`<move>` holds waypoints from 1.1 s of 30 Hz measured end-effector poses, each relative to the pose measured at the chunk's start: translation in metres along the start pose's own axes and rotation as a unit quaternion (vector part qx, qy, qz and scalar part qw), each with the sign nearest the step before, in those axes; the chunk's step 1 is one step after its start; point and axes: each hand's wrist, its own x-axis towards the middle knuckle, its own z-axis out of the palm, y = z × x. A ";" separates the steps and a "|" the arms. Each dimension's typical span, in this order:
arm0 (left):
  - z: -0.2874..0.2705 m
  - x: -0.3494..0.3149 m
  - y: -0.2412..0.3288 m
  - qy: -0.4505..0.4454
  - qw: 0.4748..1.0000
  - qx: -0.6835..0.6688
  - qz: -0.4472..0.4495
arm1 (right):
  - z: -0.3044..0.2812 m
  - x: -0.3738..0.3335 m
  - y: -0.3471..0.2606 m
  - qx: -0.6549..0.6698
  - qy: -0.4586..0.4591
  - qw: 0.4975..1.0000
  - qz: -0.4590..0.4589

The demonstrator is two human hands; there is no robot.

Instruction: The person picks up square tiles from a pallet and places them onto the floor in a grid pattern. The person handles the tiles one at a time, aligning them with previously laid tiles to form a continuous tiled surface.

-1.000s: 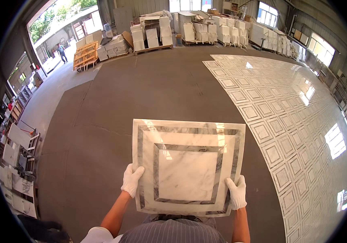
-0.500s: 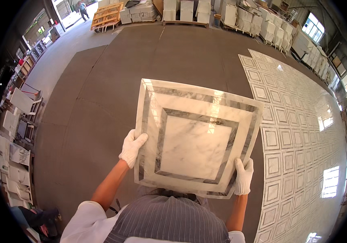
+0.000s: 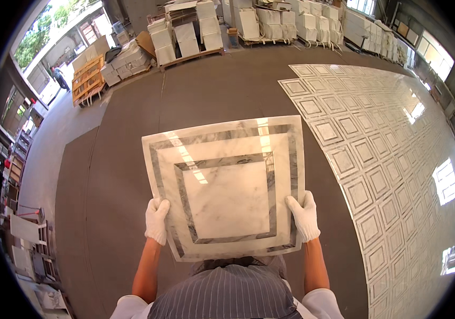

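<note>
Between my two hands I hold a square polished marble tile (image 3: 227, 199), white with grey veined bands set as nested squares. My left hand (image 3: 156, 219), in a white knit glove, grips its left edge with the thumb on the face. My right hand (image 3: 304, 217), gloved the same way, grips the right edge, thumb also on the face. The tile's patterned face is turned up toward me, with window light reflected in it. My fingers behind the tile are hidden. Below it lies the dark brown floor covering (image 3: 116, 175).
On the right, laid tiles (image 3: 381, 175) of the same pattern form a large shiny field. Stacks of pale slabs (image 3: 187, 40) and an orange wooden pallet (image 3: 88, 78) stand along the back. Far left, a person (image 3: 59, 78) is near the opening. Slabs on racks (image 3: 28, 231) line the left side.
The tile has swung left and its tilt has shifted, its right side now higher. My hands moved with it, still gripping. The view has turned, bringing more of the doorway in.
</note>
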 end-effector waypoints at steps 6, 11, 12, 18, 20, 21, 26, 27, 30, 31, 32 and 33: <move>0.039 0.134 0.032 0.058 0.997 -0.046 -0.003 | 0.073 0.176 -0.057 -0.075 -0.059 0.995 0.002; 0.087 0.287 0.054 0.057 0.997 -0.054 0.017 | 0.138 0.312 -0.078 -0.057 -0.052 0.997 0.003; 0.094 0.327 0.055 0.049 0.998 -0.043 0.023 | 0.149 0.339 -0.082 -0.058 -0.043 0.997 0.000; 0.182 0.511 0.138 -0.049 0.999 -0.013 -0.001 | 0.198 0.471 -0.137 0.028 -0.004 0.999 0.031; 0.210 0.569 0.158 -0.068 0.998 0.006 0.005 | 0.200 0.507 -0.145 0.106 -0.023 0.992 0.063; 0.227 0.593 0.170 -0.075 0.997 0.014 0.010 | 0.203 0.528 -0.141 0.163 -0.030 0.983 0.079; 0.309 0.735 0.180 -0.091 0.994 0.051 0.026 | 0.219 0.663 -0.136 0.245 -0.028 0.965 0.087; 0.329 0.759 0.182 -0.090 0.994 0.044 0.031 | 0.221 0.693 -0.137 0.231 -0.021 0.969 0.083; 0.369 0.847 0.185 -0.078 0.993 0.034 0.078 | 0.239 0.798 -0.160 0.201 -0.025 0.978 0.042; 0.382 0.882 0.192 -0.072 0.992 0.030 0.098 | 0.245 0.834 -0.181 0.191 -0.031 0.981 0.031; 0.398 0.906 0.200 -0.058 0.994 0.048 0.074 | 0.249 0.863 -0.197 0.189 -0.045 0.980 0.041; 0.415 0.929 0.213 -0.073 0.994 0.045 0.071 | 0.248 0.894 -0.216 0.189 -0.055 0.979 0.050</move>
